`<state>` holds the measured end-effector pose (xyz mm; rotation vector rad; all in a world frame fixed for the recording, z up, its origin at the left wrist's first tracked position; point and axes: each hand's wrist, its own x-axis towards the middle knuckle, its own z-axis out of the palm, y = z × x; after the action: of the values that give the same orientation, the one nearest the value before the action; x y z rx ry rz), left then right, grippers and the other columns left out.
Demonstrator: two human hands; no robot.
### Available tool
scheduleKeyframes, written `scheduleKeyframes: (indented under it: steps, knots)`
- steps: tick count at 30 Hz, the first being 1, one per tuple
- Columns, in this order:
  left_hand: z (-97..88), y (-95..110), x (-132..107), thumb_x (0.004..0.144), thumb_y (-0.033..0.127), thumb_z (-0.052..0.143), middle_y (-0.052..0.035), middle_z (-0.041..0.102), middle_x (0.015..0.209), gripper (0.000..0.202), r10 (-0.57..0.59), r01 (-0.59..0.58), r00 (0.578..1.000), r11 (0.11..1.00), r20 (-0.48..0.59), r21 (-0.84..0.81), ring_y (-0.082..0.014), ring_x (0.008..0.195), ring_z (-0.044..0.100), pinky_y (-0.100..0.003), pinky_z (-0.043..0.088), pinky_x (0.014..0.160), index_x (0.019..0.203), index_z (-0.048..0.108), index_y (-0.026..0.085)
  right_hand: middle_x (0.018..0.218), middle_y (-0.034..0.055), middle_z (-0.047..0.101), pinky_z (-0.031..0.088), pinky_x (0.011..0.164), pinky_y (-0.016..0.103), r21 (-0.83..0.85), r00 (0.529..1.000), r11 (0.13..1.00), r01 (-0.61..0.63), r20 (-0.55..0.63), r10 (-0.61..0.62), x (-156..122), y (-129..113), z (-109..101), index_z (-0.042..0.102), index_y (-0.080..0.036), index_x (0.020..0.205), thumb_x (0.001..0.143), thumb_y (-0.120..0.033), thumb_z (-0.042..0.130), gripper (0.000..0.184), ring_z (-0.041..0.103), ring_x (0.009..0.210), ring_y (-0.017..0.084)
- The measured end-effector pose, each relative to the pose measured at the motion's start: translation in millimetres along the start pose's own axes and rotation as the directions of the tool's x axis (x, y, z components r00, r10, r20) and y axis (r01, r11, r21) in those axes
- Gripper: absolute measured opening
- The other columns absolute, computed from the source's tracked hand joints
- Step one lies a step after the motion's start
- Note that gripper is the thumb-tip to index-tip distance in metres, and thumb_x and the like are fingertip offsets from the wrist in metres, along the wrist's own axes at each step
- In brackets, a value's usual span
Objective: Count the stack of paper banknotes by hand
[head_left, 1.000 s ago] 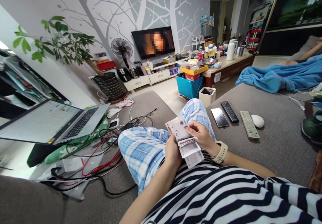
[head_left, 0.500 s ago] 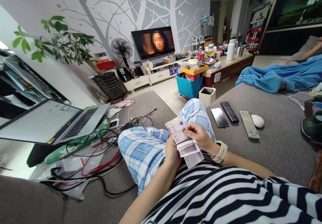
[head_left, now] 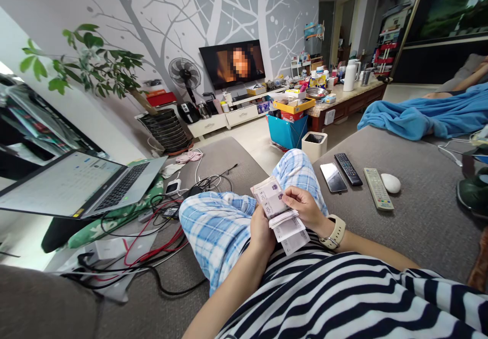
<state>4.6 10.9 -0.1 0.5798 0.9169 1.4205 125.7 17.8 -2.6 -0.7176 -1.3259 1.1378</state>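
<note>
A stack of pale printed banknotes (head_left: 270, 195) is held above my lap, folded over so that several ends hang down towards my striped shirt (head_left: 324, 288). My left hand (head_left: 262, 229) is closed around the lower left side of the stack. At the upper right edge, my right hand (head_left: 303, 204) pinches a banknote between thumb and fingertips. A pale watch (head_left: 333, 232) is on my right wrist. Below the notes are my crossed legs in blue checked trousers (head_left: 213, 227). The fingers of my left hand are partly hidden behind the notes.
To the right lie a phone (head_left: 333, 177), a black remote (head_left: 348, 169), a beige remote (head_left: 378, 189) and a white mouse (head_left: 390, 183). On the left, an open laptop (head_left: 114, 189) sits near tangled cables (head_left: 163, 247). A blue blanket (head_left: 423, 113) covers part of another person.
The banknote pinched by my right hand has shifted slightly and lies flatter on the stack. My right hand has moved a little to the right; my left hand barely moves.
</note>
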Motion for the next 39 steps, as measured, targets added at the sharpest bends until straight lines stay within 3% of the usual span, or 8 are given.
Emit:
scheduleKeyframes:
  steps: [13,18,23,31,39]
  knots:
    - [1.3,3.6,-6.5,0.068,0.025,0.067,-0.0056,0.07,0.071,0.013,0.025,-0.02,0.998,0.997,-0.06,0.08,-0.0191,0.068,0.063,-0.03,0.05,0.068,0.075,0.069,0.014,0.063,-0.0024,0.048,0.032,0.055,0.026,-0.031,1.0,0.999,0.012,-0.027,-0.013,-1.1,1.0,-1.6,0.056,-0.019,0.07,0.084,-0.045,0.06,0.031,0.041,0.059,0.012]
    - [2.1,1.7,-3.1,0.073,0.024,0.062,-0.0083,0.072,0.079,0.015,-0.062,0.061,0.996,0.998,-0.07,-0.017,-0.021,0.073,0.067,-0.032,0.052,0.072,0.082,0.068,0.013,0.056,-0.0034,0.046,0.029,0.052,0.026,-0.051,0.999,0.998,0.031,-0.031,-0.032,-2.2,2.5,-3.1,0.053,-0.019,0.064,0.087,-0.046,0.056,0.035,0.039,0.052,0.011]
    - [1.5,-1.7,-0.1,0.079,0.024,0.056,-0.0105,0.074,0.086,0.022,-0.121,0.115,0.99,0.99,-0.071,-0.085,-0.0234,0.077,0.07,-0.035,0.054,0.076,0.093,0.066,0.011,0.045,-0.0036,0.049,0.029,0.048,0.027,-0.031,0.999,0.999,-0.038,0.014,0.039,-3.1,4.9,-3.4,0.058,-0.019,0.068,0.089,-0.049,0.052,0.038,0.041,0.043,0.011]
    - [-3.3,-4.1,0.5,0.069,0.021,0.065,-0.0076,0.073,0.083,0.027,-0.069,0.069,0.998,0.995,-0.011,-0.069,-0.0227,0.078,0.069,-0.035,0.054,0.077,0.095,0.065,0.013,0.058,-0.005,0.047,0.032,0.05,0.026,-0.057,0.98,0.995,-0.077,-0.187,0.065,3.2,15.6,-5.5,0.049,-0.021,0.069,0.071,-0.047,0.074,0.036,0.041,0.052,0.011]
    - [-4.7,-5.9,1.3,0.063,0.018,0.067,-0.0063,0.072,0.08,0.028,-0.039,0.039,0.999,0.999,-0.006,-0.032,-0.023,0.08,0.069,-0.033,0.053,0.075,0.091,0.065,0.014,0.059,-0.0034,0.045,0.033,0.053,0.028,-0.244,0.979,0.969,-0.035,-0.201,-0.015,5.9,17.3,-10.1,0.05,-0.02,0.063,0.079,-0.047,0.064,0.034,0.04,0.056,0.013]
